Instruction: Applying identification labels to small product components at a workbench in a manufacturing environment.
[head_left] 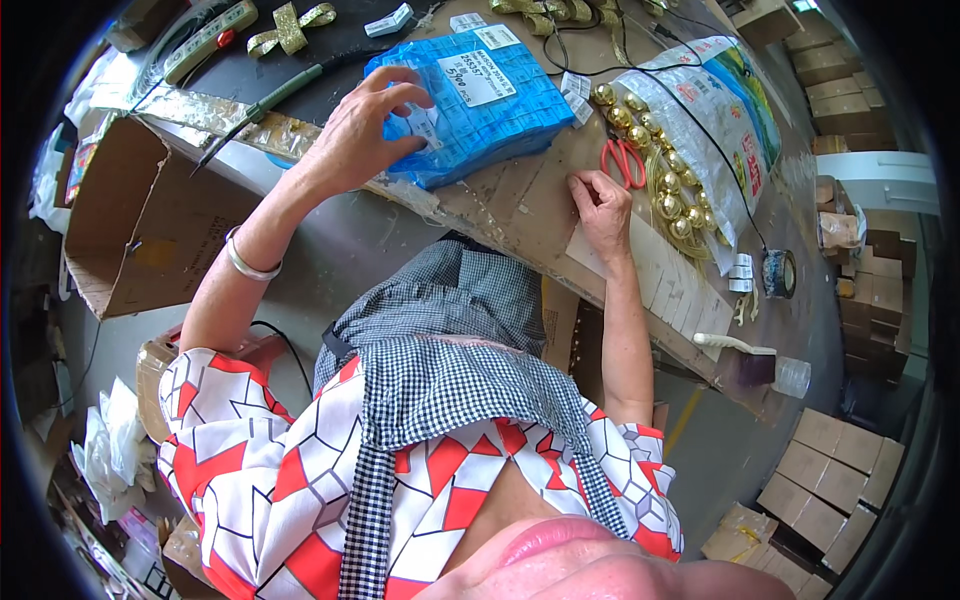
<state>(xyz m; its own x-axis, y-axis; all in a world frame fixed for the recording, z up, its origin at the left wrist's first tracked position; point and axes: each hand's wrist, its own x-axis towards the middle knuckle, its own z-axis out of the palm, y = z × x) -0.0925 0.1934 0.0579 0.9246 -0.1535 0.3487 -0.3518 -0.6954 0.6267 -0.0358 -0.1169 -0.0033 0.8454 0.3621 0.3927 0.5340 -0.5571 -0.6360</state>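
Note:
A stack of small packs wrapped in blue plastic (515, 110), with white labels on top, lies on the workbench. My left hand (362, 130) is at its left end, fingers curved and spread apart, with fingertips and thumb at the blue wrap. Under those fingers a small white label (425, 128) partly shows. To the right, my right hand (603, 212) is closed low over the bench, thumb and forefinger pressed together; whether anything is between them is hidden. Red-handled scissors (624, 163) lie just beyond it. Gold balls (672, 185) on gold strings spread beside the scissors.
A white woven sack (700, 110) lies behind the balls, a black cable crossing it. A green-handled soldering iron (285, 92), a power strip (210, 40) and gold ribbon (290, 30) are at far left. Black tape (779, 273) and a white-handled brush (735, 344) are right. An opened carton (140, 220) stands left.

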